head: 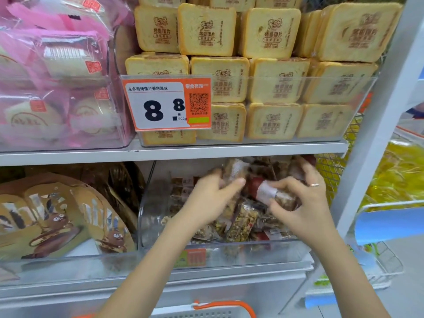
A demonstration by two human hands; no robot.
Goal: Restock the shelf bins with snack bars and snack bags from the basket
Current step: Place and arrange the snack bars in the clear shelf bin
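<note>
Basket [223, 309] at bottom centre, then both hands in the bin [229, 249]: right hand [305, 203] fingers pinching a bar [275, 195] lying left-right, left hand [211, 198] curled on another bar [234, 169] behind.

orange price tag [166, 104], pink packets [57, 72]

The orange price tag [166, 104] reads "8 8" and "500g".

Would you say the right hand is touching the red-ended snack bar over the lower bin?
Touching. The head view shows the right hand with its fingers and thumb curled round the snack bar, pinching its clear wrapper above the lower bin.
</note>
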